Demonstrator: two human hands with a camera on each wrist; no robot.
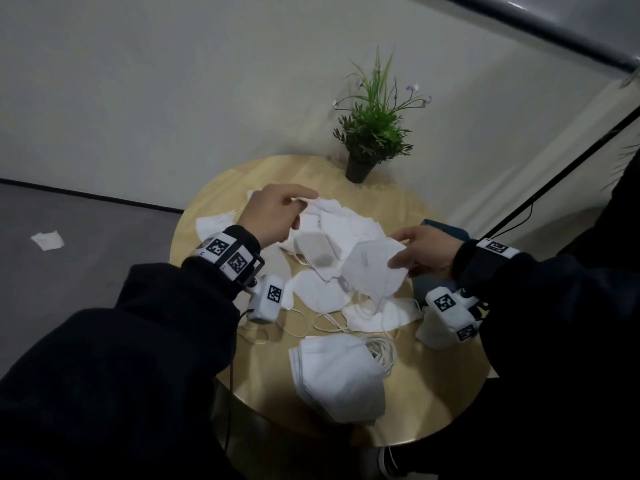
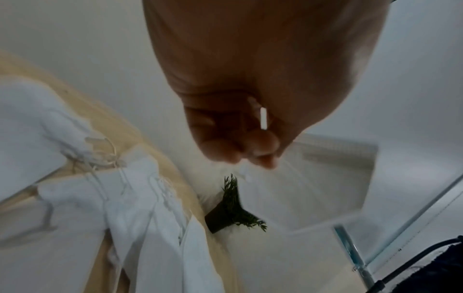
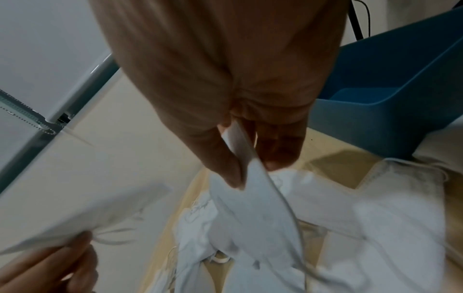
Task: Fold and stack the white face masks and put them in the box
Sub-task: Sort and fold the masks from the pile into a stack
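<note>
The right hand (image 1: 424, 252) pinches a folded white mask (image 1: 375, 270) by its edge, thumb on top and fingers beneath, holding it just above the worktop (image 1: 433, 393) near the right edge. The right wrist view shows that grip from close up, the mask's edge clamped between thumb and fingers (image 3: 225, 168); it also shows the blue box (image 3: 391, 95) open just behind the hand, which the head view mostly hides behind the wrist. The left hand (image 1: 273, 216) is raised over the far side of the worktop, fingertips closed on the edge of another mask (image 1: 313, 202). The left wrist view shows this mask (image 2: 313, 178) blurred and hanging from the fingertips. Between the two hands lies a loose pile of masks (image 1: 332, 237), spreading toward the middle. A neat stack of folded masks (image 1: 337, 374) sits near the front edge, well apart from both hands. A potted plant (image 1: 374, 133) stands at the far edge.
</note>
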